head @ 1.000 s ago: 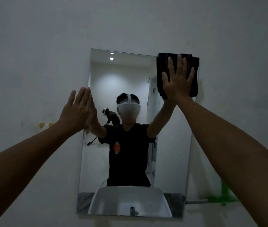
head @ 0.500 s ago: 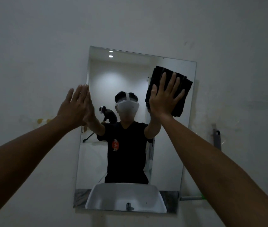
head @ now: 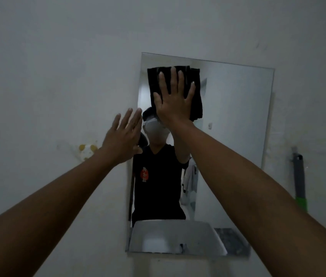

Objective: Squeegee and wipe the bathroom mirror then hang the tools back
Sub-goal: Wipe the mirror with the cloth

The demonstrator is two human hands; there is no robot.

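Note:
A frameless rectangular mirror [head: 236, 124] hangs on the white wall. My right hand [head: 173, 100] lies flat, fingers spread, pressing a folded black cloth [head: 195, 90] against the glass near the mirror's upper left corner. My left hand [head: 123, 137] is open and flat at the mirror's left edge, partly over the wall, holding nothing. A squeegee with a grey and green handle [head: 300, 182] hangs upright on the wall to the right of the mirror.
The mirror reflects a white basin [head: 176, 236] and a person in a black shirt. Yellowish marks [head: 87, 148] stain the wall left of the mirror. Bare white wall surrounds everything.
My right hand has swept the cloth from the mirror's upper right corner across to its upper left. The view has turned left, so the mirror sits further right. My left hand stays at the left edge.

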